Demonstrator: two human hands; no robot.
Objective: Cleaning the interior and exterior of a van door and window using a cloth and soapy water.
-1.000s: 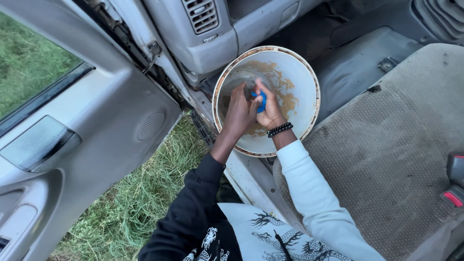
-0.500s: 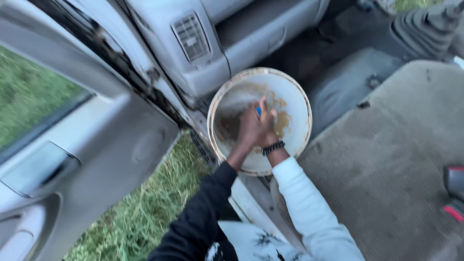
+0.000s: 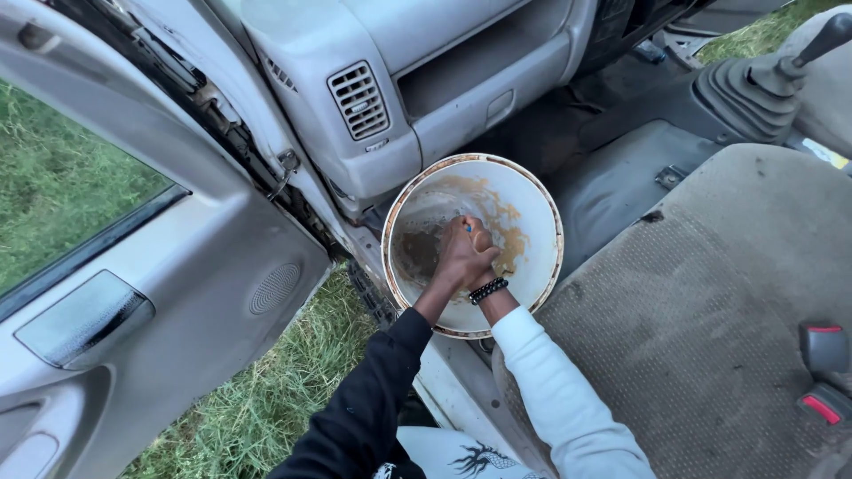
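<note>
While the open vehicle door (image 3: 169, 266) fills the left side, with its window showing grass (image 3: 53, 177) and a round speaker grille (image 3: 275, 287) low on its panel, more grass (image 3: 275, 390) lies on the ground below the sill. Next comes the grey dashboard (image 3: 382, 80) with a slatted air vent (image 3: 359, 99). Just below it sits a white bucket (image 3: 532, 222) with a rusty rim, standing on the cab floor, its inside smeared with brown muddy water. Both hands are down inside it, pressed together. The left hand (image 3: 454, 259), in a black sleeve (image 3: 373, 399), lies on top, its fingers curled shut around a blue cloth (image 3: 468, 228), of which only a small sliver shows. The right hand (image 3: 484, 239) is mostly hidden under the left; I cannot tell how its fingers stand. A black bead bracelet (image 3: 488, 290) circles its wrist above a white sleeve (image 3: 559, 399). To the right spreads a worn grey seat (image 3: 710, 310), then a gear lever (image 3: 812, 44) with a ribbed boot, and a red belt buckle (image 3: 821, 408) at the far edge.
</note>
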